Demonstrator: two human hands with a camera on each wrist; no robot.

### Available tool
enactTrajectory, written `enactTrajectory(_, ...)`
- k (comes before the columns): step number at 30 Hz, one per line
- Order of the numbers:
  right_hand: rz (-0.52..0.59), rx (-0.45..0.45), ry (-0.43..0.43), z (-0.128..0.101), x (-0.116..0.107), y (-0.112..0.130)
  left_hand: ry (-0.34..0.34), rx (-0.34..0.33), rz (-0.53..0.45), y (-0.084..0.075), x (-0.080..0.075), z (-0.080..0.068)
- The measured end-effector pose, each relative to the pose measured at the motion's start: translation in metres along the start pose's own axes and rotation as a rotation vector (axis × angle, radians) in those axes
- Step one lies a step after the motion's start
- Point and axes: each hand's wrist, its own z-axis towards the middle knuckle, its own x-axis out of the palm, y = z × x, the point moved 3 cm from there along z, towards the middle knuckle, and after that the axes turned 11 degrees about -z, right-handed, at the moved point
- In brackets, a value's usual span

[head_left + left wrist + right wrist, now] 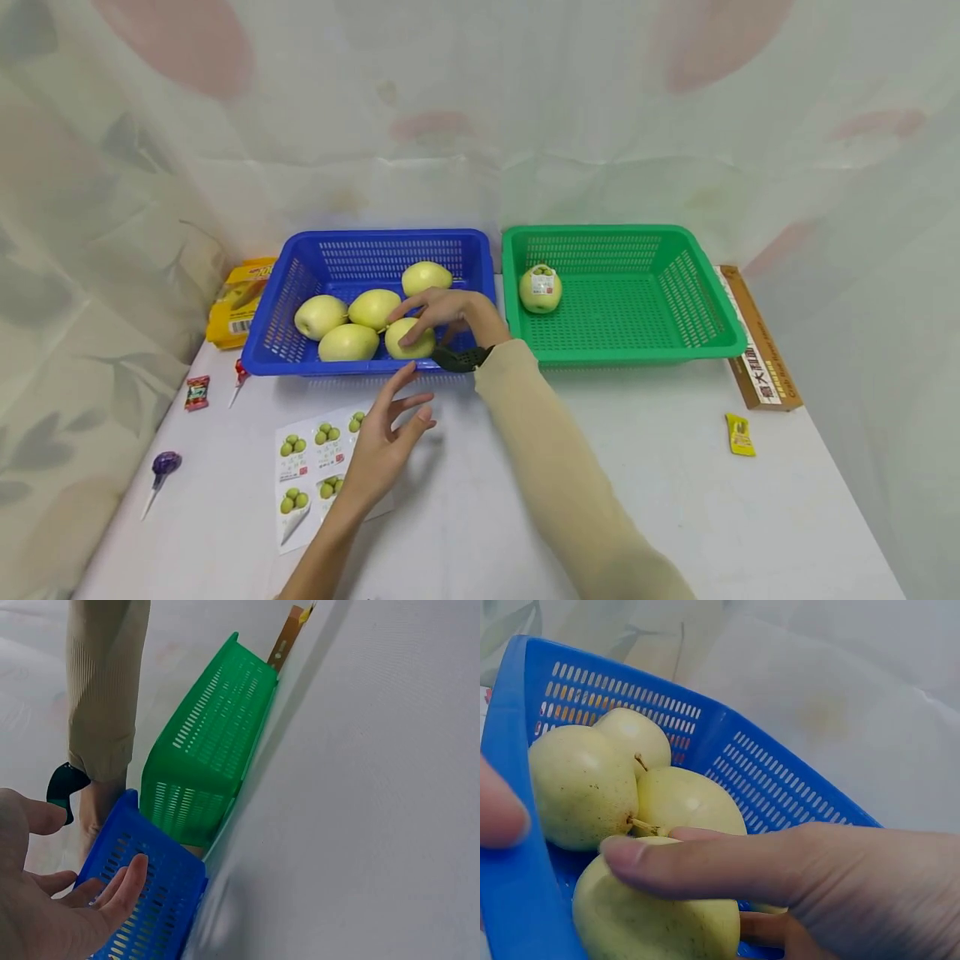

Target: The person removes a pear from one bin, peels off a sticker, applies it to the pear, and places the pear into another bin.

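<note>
Head view: your right hand (pixel 442 312) reaches into the blue basket (pixel 480 250) and curls its fingers around the front pear (pixel 408 340), which lies among four other pears. Your left hand (pixel 386 442) hovers with relaxed fingers above the sticker sheet (pixel 300 475). The green basket (pixel 712 308) holds one labelled pear (pixel 541 288).

Left wrist view: your spread fingers (pixel 124 889) sit just beside the blue basket wall.

Right wrist view: your fingers (pixel 705 862) wrap over the pear against the basket rim.

Perforated glossy plastic forms the blue basket (pixel 480 275) and green basket (pixel 705 308); the pears (pixel 348 342) have smooth, faintly speckled matt skin, and the sticker sheet (pixel 303 475) is glossy paper.
</note>
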Motion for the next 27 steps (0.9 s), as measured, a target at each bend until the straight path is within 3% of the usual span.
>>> enactTrajectory(7,-0.05,-0.049,0.005,0.002,0.004,0.0,0.002,-0.002,-0.005,-0.001,-0.001,-0.001)
enactTrajectory(12,-0.027,-0.15,-0.06,-0.013,-0.008,0.008,0.002,0.004,-0.015,0.0,-0.001,-0.001)
enactTrajectory(20,-0.065,-0.469,-0.284,-0.095,-0.031,0.03,0.004,0.014,-0.003,-0.001,-0.004,-0.001)
enactTrajectory(23,-0.104,-0.558,-0.355,-0.129,-0.024,0.027,0.008,0.014,-0.006,-0.002,-0.006,0.0)
enactTrajectory(27,-0.09,-0.553,-0.366,-0.166,0.003,0.008,0.012,0.008,-0.02,-0.001,-0.007,0.001)
